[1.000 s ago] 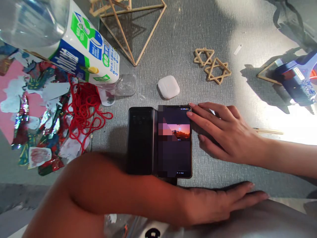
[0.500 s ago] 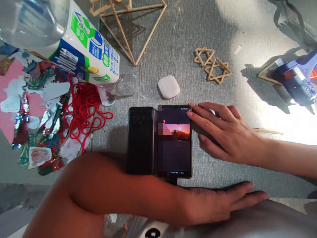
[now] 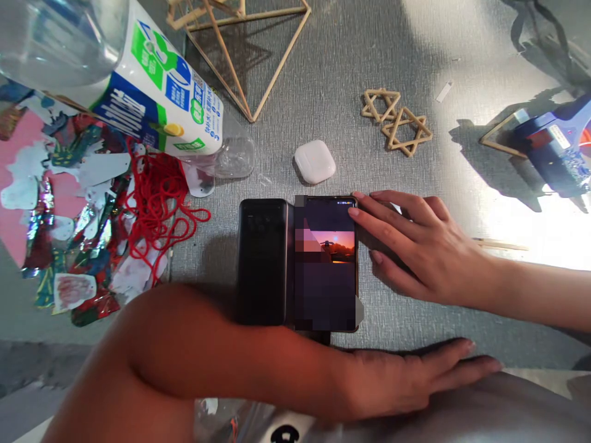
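Observation:
A phone (image 3: 330, 289) lies flat on the grey table, its lit screen showing a sunset picture; parts of the screen are blurred out. My right hand (image 3: 415, 246) rests palm down beside it, fingers spread, with fingertips touching the phone's upper right edge. My left forearm crosses in front of the phone's lower end. Past it, my left hand (image 3: 401, 381) lies at the table's near edge with fingers stretched out, holding nothing. Left of the phone is a dark power bank-like block (image 3: 262, 264), side by side with it.
A white earbud case (image 3: 314, 162) sits behind the phone. Two stick stars (image 3: 407, 130), a stick frame (image 3: 279, 61) and a blue glue gun (image 3: 551, 141) lie farther back. A large bottle (image 3: 170, 92), red cord (image 3: 159, 209) and foil scraps (image 3: 76, 286) fill the left.
Both hands stay where they were. Only the picture and the blurred patches on the phone screen differ slightly.

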A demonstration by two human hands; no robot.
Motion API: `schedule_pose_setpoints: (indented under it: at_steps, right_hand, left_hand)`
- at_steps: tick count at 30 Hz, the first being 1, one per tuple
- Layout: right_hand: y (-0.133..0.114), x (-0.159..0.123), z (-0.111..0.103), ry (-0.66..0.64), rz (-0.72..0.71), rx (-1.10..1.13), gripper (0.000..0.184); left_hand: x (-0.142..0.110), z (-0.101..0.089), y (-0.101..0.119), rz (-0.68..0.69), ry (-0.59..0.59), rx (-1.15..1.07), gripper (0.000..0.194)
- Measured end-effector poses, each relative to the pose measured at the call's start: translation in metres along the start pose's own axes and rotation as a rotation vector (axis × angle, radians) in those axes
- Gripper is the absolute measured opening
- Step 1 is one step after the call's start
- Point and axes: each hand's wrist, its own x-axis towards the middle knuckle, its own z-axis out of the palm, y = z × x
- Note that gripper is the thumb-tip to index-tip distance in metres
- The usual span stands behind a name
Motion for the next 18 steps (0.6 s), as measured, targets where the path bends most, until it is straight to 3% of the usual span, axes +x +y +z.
schedule_pose_setpoints:
  at_steps: [4,6,8,10,13,15,18]
  right_hand:
    - [0.0,0.0,-0.001,-0.004,0.001,0.008,0.07]
    - [0.0,0.0,-0.001,-0.007,0.003,0.01,0.071]
    - [0.0,0.0,0.0,-0.006,0.009,0.018,0.074]
    - [0.0,0.0,0.0,-0.006,0.012,0.024,0.077]
    - [-0.001,0.0,-0.001,-0.003,0.009,0.019,0.077]
    - [-0.001,0.0,-0.001,-0.002,0.004,0.01,0.075]
    - [0.0,0.0,-0.001,0.003,0.001,-0.001,0.07]
  left_hand:
    - [-0.002,0.0,0.0,-0.045,-0.026,-0.005,0.081]
    - [-0.003,0.004,0.001,-0.086,0.042,-0.097,0.079]
    - [-0.003,0.01,0.003,-0.159,0.221,-0.129,0.065]
    - [-0.001,0.014,0.003,-0.221,0.529,-0.077,0.043]
    - [0.002,0.015,0.0,-0.175,0.909,0.035,0.03]
    - [0.004,0.013,-0.002,-0.106,0.942,0.12,0.029]
    - [0.008,0.009,-0.006,-0.066,0.84,0.279,0.026]
